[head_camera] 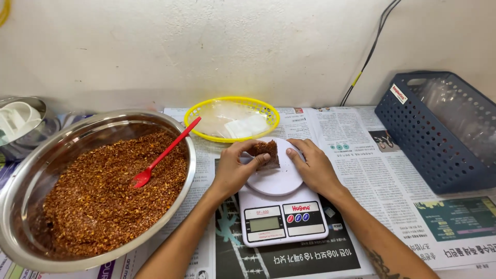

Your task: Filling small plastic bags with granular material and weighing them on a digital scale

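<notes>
Reddish-brown flakes fill a small clear pouch (265, 154), held just above the round white platform of a digital kitchen scale (281, 206); whether its lower edge touches the platform cannot be told. Left hand (236, 166) grips the pouch from the left, thumb and fingers curled round its top and side. Right hand (312, 166) lies beside it on the right, fingers bent loosely, fingertips on the platform rim just beside the pouch; whether they touch the pouch cannot be told. Scale is white, with a small grey display and three round buttons on its front panel, and sits on newspaper sheets (361, 155) covering the work surface. Both forearms reach in from the bottom edge; the right one bears a dark tattoo. Just behind the scale: a yellow oval plastic basket (201, 111) holding flat clear bags. To the left, near the left hand: a large steel mixing bowl (20, 186) heaped with the same reddish-brown flaked material, a red plastic spoon (164, 155) stuck in it with the handle leaning over the bowl's right rim towards the yellow basket. Far left, partly cut off: a second steel container (36, 106) with a white plastic piece inside. Right side, well apart from the hands: a dark blue perforated plastic crate (408, 124) holding clear plastic. Behind, a pale plastered wall with cables (372, 51) running down it.
</notes>
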